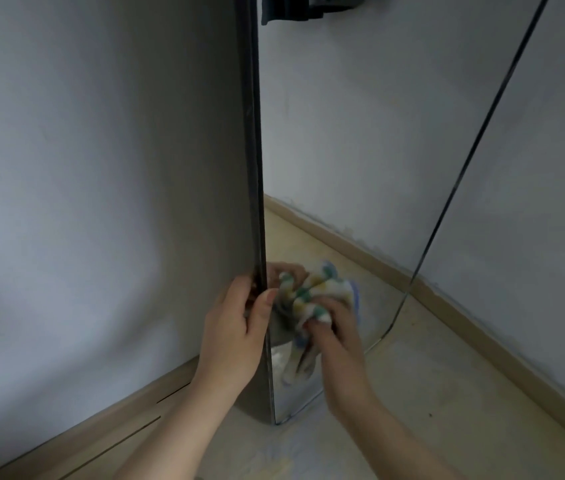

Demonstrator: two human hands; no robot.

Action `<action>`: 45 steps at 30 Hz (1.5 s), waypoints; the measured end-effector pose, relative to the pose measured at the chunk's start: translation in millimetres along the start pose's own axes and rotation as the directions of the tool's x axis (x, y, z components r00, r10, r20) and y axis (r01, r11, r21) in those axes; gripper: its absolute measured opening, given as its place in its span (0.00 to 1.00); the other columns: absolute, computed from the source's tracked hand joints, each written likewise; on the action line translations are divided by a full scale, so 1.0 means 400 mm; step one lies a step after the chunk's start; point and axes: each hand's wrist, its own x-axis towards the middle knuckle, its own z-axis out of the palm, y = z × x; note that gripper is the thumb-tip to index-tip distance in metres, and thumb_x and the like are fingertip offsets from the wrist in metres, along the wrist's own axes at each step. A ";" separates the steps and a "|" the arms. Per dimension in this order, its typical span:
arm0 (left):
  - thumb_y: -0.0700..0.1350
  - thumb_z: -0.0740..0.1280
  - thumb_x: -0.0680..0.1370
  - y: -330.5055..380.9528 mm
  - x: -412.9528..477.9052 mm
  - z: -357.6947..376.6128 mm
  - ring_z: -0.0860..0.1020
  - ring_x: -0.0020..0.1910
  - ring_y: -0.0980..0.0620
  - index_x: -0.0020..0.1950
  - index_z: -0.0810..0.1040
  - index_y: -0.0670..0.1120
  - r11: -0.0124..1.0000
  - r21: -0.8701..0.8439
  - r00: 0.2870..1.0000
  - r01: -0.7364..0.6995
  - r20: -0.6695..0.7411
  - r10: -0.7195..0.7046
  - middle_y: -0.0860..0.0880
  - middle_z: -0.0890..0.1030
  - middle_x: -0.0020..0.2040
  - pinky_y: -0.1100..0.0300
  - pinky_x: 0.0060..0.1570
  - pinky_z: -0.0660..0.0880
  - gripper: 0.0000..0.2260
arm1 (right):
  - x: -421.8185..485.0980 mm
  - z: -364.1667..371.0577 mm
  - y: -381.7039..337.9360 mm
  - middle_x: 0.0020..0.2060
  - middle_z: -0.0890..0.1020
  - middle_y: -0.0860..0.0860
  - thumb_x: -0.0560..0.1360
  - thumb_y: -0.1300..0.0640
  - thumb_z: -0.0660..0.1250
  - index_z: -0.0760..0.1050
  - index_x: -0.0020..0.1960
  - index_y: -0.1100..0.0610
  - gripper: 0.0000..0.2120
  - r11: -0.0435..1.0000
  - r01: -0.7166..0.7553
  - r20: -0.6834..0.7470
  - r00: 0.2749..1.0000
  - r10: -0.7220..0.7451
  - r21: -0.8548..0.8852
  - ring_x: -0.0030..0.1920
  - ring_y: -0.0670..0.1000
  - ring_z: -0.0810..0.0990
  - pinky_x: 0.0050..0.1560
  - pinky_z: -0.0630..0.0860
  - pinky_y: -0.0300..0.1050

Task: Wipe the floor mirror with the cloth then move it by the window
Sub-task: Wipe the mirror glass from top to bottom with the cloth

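on the far left a pale wall (66, 168) runs down to a light wooden skirting board (101, 420). the floor mirror (360, 150) stands in front of it, resting on the floor (447, 393) close to the corner of the room, turned so that its grey back shows on the left and its glass on the right.

the person's left hand (236, 334) is closed round the mirror's dark side edge (255, 150), low down. its fingers are curled behind the edge and its thumb (269, 301) lies along the glass side, so the hand grips the mirror.

just right of that thumb is the cloth (312, 296), white with green and yellow checks. it is bunched into a wad and pressed against the lower part of the glass, which shows its reflection just above and below it. the right hand (339, 337) holds the cloth from below and from the right, its fingers curled tightly into the folds. the two hands are near each other but apart, with the mirror's edge and the cloth between them.

further right the glass reflects wall, skirting and floor, as far as the mirror's thin right edge, which slants down to a rounded bottom corner. beyond it another stretch of wall meets the floor. at the top of the glass there is a dark shape (294, 8); i cannot tell what it is.
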 end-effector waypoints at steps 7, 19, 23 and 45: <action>0.56 0.57 0.77 -0.005 -0.009 -0.004 0.74 0.41 0.64 0.40 0.68 0.56 0.998 -0.014 0.998 0.054 0.025 -0.054 0.56 0.75 0.38 0.71 0.34 0.69 0.08 | -0.017 0.012 0.065 0.49 0.72 0.46 0.67 0.49 0.62 0.74 0.47 0.44 0.09 0.901 0.307 0.101 0.952 -0.290 -0.306 0.53 0.33 0.70 0.51 0.66 0.24; 0.65 0.63 0.68 -0.003 -0.018 -0.037 0.80 0.53 0.48 0.51 0.79 0.52 0.691 -0.564 0.892 0.452 0.289 -0.348 0.45 0.82 0.51 0.51 0.55 0.75 0.21 | -0.064 0.034 0.100 0.47 0.70 0.47 0.67 0.48 0.63 0.72 0.50 0.46 0.12 0.796 0.407 0.246 0.912 -0.327 -0.448 0.51 0.46 0.71 0.50 0.69 0.31; 0.60 0.61 0.68 0.004 -0.020 -0.045 0.79 0.54 0.46 0.53 0.77 0.46 0.693 -0.539 0.877 0.479 0.322 -0.356 0.44 0.82 0.52 0.48 0.59 0.73 0.22 | -0.085 0.025 0.171 0.46 0.69 0.48 0.63 0.43 0.57 0.74 0.49 0.45 0.17 0.819 0.232 0.350 0.936 -0.041 -0.525 0.51 0.56 0.74 0.49 0.69 0.37; 0.49 0.66 0.74 -0.077 -0.036 0.000 0.75 0.35 0.68 0.42 0.72 0.59 0.965 -0.109 0.933 0.240 0.299 -0.198 0.58 0.78 0.36 0.76 0.35 0.69 0.05 | 0.154 -0.088 0.133 0.49 0.74 0.56 0.78 0.62 0.57 0.67 0.53 0.54 0.06 0.963 -0.250 -0.419 0.867 0.269 0.100 0.47 0.56 0.75 0.50 0.75 0.54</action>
